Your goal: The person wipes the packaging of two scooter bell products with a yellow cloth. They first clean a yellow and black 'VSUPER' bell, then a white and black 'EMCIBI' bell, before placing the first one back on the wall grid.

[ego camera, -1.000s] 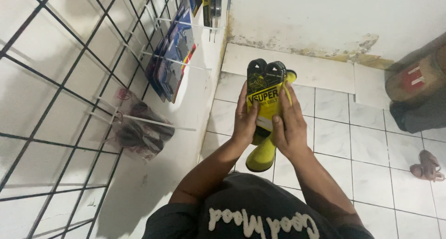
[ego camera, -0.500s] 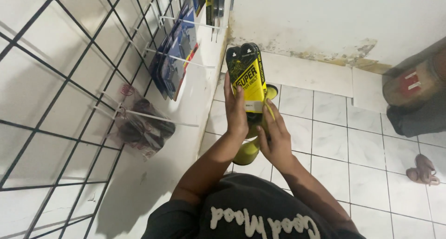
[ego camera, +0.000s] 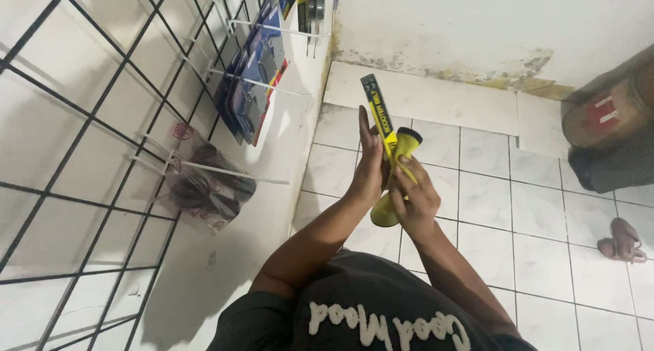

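The pack (ego camera: 379, 112) of yellow grips (ego camera: 395, 180) has turned edge-on since a second ago, when its card faced the camera. Left hand (ego camera: 370, 161) lies flat against it; right hand (ego camera: 413, 197) clasps the grips, above the tiled floor (ego camera: 490, 201) beside the wire rack (ego camera: 102, 119).

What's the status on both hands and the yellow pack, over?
Left hand flat against the yellow carded pack. Right hand gripping its yellow grips. Pack edge-on, held above the tiled floor. Wire grid rack to the left, nothing between.
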